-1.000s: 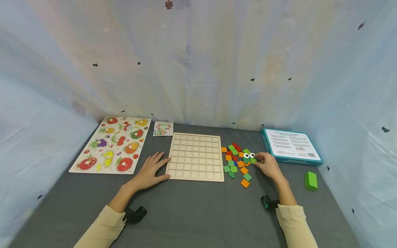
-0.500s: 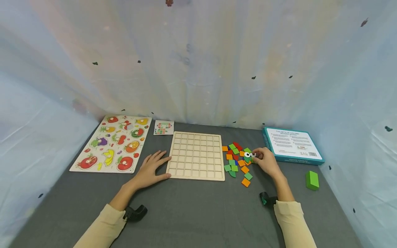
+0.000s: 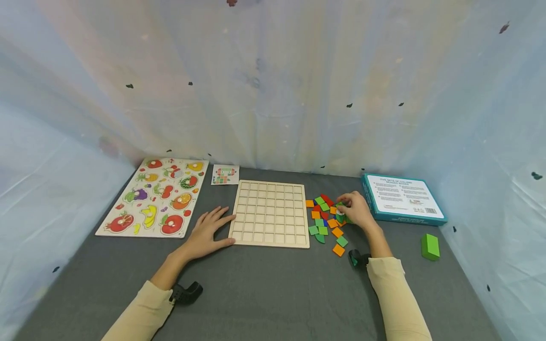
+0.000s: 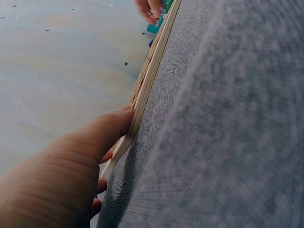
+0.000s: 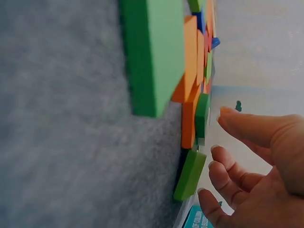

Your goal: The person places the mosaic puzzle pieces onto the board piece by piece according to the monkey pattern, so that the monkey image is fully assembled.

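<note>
My left hand (image 3: 207,235) lies at the left side of a wooden grid board (image 3: 269,214), fingers spread, with thumb and index fingertip touching its edge. In the left wrist view the thumb (image 4: 111,128) presses against the board's side (image 4: 151,71). Over a pile of coloured tiles (image 3: 323,222) hovers my right hand (image 3: 357,209), its fingertips right at a white googly-eye piece (image 3: 340,211). The right wrist view shows this hand (image 5: 266,166) with thumb and fingers apart and nothing between them, beside a green tile (image 5: 203,116) resting on orange ones.
A fruit puzzle board (image 3: 159,199) lies at the left, a small pattern card (image 3: 225,174) behind the grid board. At the right are a teal-edged box (image 3: 403,199) and a green block (image 3: 430,247). A curtain (image 3: 273,94) hangs behind the grey table (image 3: 273,293).
My right hand has moved left and slightly away from me, from the right googly eye towards the left one, now covering much of both. The left hand has stayed in place.
</note>
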Demonstrator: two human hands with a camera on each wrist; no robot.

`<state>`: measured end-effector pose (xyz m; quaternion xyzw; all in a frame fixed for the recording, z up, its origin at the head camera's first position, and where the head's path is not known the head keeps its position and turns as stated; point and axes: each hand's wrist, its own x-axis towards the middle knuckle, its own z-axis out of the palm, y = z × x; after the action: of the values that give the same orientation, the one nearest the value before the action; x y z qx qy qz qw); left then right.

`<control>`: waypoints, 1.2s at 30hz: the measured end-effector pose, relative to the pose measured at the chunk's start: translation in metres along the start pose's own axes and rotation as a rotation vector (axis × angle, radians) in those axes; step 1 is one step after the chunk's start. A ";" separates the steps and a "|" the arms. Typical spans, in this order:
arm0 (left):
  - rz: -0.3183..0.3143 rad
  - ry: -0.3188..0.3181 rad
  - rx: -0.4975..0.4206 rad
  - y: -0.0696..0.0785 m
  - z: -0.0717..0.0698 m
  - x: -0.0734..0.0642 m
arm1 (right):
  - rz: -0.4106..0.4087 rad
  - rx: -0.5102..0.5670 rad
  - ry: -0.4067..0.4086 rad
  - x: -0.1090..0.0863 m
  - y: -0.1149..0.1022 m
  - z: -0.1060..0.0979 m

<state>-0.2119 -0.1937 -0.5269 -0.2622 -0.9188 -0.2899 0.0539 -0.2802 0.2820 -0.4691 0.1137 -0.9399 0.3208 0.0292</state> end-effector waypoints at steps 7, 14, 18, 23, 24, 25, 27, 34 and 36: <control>-0.007 -0.005 -0.002 0.001 -0.001 0.000 | 0.027 -0.054 -0.043 0.013 -0.006 0.007; -0.003 0.000 0.004 0.003 -0.001 -0.001 | 0.031 -0.076 -0.067 0.018 -0.010 0.009; -0.004 0.005 0.006 0.003 -0.002 0.000 | 0.038 -0.070 -0.067 0.018 -0.009 0.008; -0.004 0.004 0.007 0.003 -0.002 0.000 | 0.027 -0.037 -0.063 0.014 -0.005 0.004; -0.003 0.003 0.007 0.003 -0.002 0.001 | 0.022 -0.020 -0.070 0.013 -0.004 0.003; -0.002 0.003 0.007 0.003 -0.002 0.001 | 0.012 -0.004 -0.081 0.012 -0.002 0.001; 0.001 0.002 0.008 0.003 -0.002 0.001 | -0.004 0.021 -0.100 0.010 0.000 0.000; 0.001 0.009 0.009 0.003 -0.003 0.000 | -0.081 -0.051 -0.135 0.011 -0.007 0.004; 0.001 0.004 0.009 0.003 -0.003 0.000 | -0.089 -0.058 -0.144 0.015 -0.012 0.008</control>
<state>-0.2100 -0.1929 -0.5229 -0.2620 -0.9198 -0.2863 0.0572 -0.2914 0.2653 -0.4661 0.1773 -0.9424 0.2828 -0.0209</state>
